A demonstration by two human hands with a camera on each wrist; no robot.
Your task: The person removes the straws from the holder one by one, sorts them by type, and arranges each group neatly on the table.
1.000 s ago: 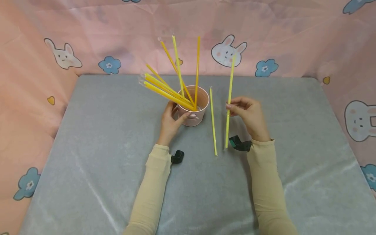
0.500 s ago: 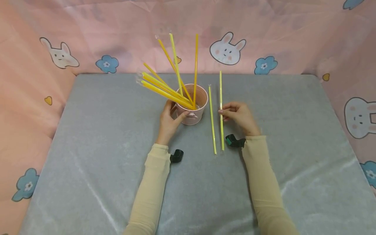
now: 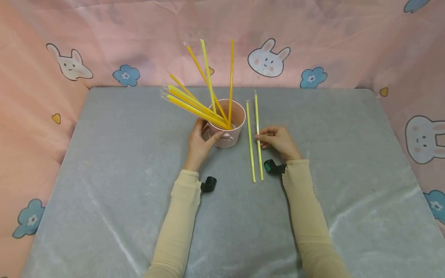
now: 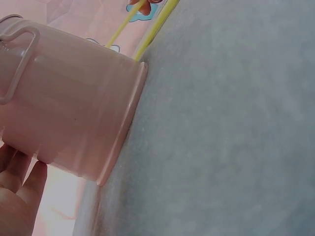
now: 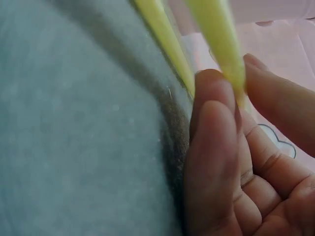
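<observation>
My left hand [image 3: 199,148] holds a small pink bucket [image 3: 225,141] from its left side, thumb on the near side below the rim. Several orange and yellow wrapped straws lean out of it, a bunch of them [image 3: 194,106] tilting far left. In the left wrist view, the bucket [image 4: 74,103] stands on the cloth with fingertips [image 4: 37,179] at its side. My right hand [image 3: 279,142] pinches a yellow straw [image 3: 257,116] between thumb and fingers. Left of it, another yellow straw [image 3: 250,146] lies on the table. The right wrist view shows the pinched straw [image 5: 216,37] close over the cloth.
Grey cloth covers the table [image 3: 132,185]. A pink curtain [image 3: 156,46] printed with rabbits and flowers hangs behind it and along both sides. Black wrist cameras [image 3: 208,184] stick out from both sleeves.
My right hand has moved left and lowered the yellow straw, bringing it nearly parallel with the lying one. My left hand keeps its hold on the bucket.
</observation>
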